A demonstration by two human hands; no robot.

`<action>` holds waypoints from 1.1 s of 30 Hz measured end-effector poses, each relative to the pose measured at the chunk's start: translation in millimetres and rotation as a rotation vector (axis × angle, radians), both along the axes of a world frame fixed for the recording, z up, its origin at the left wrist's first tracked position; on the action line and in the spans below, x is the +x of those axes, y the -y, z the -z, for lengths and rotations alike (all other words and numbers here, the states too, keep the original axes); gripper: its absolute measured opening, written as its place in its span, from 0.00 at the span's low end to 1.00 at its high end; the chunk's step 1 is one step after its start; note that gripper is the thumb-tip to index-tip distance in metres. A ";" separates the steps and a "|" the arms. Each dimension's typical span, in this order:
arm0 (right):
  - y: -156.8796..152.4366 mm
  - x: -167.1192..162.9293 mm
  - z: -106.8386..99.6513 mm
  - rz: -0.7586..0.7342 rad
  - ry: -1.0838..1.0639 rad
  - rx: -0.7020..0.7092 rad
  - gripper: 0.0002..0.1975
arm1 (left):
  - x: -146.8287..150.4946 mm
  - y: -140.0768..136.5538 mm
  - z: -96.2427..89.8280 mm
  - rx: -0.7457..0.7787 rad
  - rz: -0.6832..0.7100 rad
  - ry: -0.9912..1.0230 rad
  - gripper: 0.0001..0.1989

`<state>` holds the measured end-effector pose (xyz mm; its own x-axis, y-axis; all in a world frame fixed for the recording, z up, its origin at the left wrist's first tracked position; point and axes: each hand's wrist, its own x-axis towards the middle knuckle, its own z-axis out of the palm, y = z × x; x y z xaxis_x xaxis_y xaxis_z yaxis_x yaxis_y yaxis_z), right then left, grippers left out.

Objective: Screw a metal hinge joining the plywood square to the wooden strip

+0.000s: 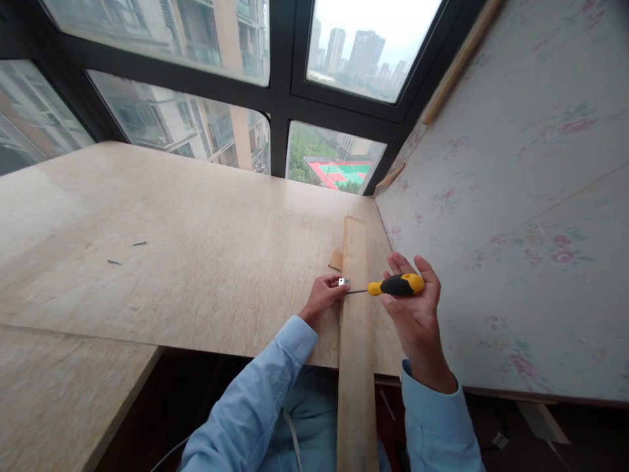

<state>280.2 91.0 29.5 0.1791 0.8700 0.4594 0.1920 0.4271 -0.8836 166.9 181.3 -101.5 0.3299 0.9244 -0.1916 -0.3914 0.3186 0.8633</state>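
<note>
A long pale wooden board (356, 354) lies over the edge of the stone sill, its near end running toward my lap. At the board's left edge, my left hand (322, 295) pinches a small metal bracket (343, 282) between its fingertips. My right hand (422, 321) holds a yellow and black screwdriver (397, 284), the handle lying across the palm with the fingers partly stretched. The screwdriver's shaft crosses above the board, and its tip is by the left fingertips, just below the bracket. Whether a screw sits at the tip cannot be made out.
Beside the board lies a small brown piece (336, 260). Two thin dark slivers (139, 244) are on the stone sill (196, 282) at left. A flowered wall (515, 262) rises close on the right, and dark-framed windows (280, 98) stand behind. The sill's front edge drops to a dark gap.
</note>
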 end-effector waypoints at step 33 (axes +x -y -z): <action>3.4 5.4 -1.6 0.006 -0.032 -0.028 0.31 | -0.4 0.4 0.9 0.010 0.019 -0.014 0.21</action>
